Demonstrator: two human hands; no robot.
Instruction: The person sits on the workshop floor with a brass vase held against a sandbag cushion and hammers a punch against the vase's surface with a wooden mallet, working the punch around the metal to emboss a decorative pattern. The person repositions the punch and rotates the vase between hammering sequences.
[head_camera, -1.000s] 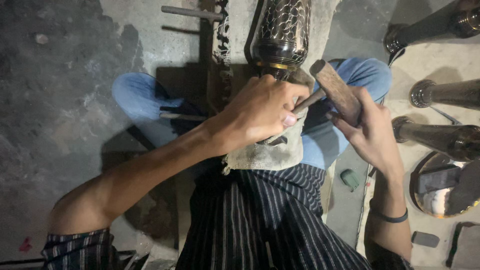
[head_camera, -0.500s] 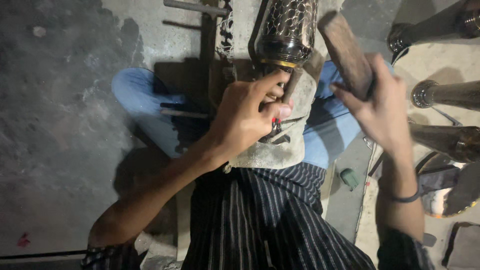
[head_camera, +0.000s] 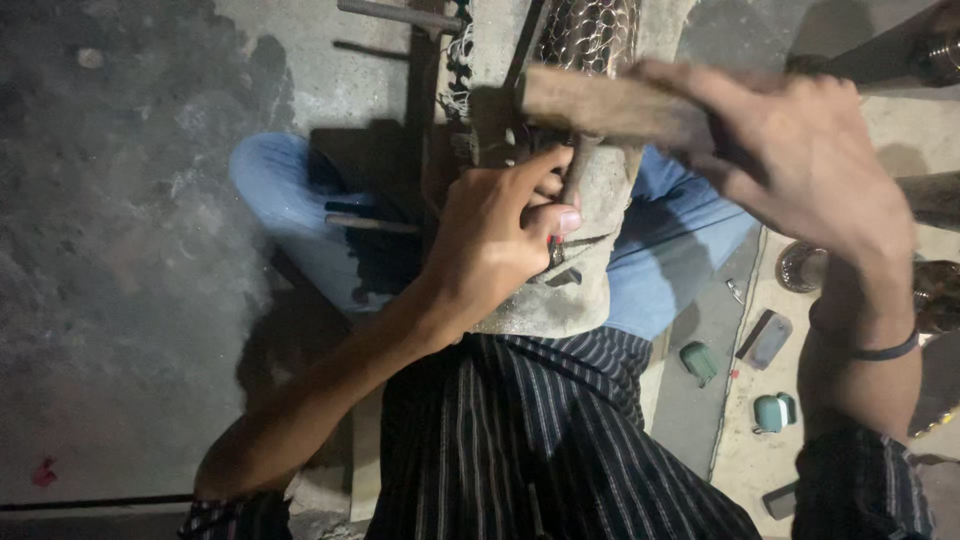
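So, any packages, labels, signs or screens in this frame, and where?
No labels, signs or lit screens show.
Small teal case: on the floor right of the lap, rounded.
Second teal case: floor, just left of it, darker.
Flat dark slab: floor between them, rectangular; maybe a phone, unclear.

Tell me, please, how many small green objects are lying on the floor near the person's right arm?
2. One green object lies beside the blue trouser leg; a paler one lies just right of it, near the right forearm. Others may be hidden.
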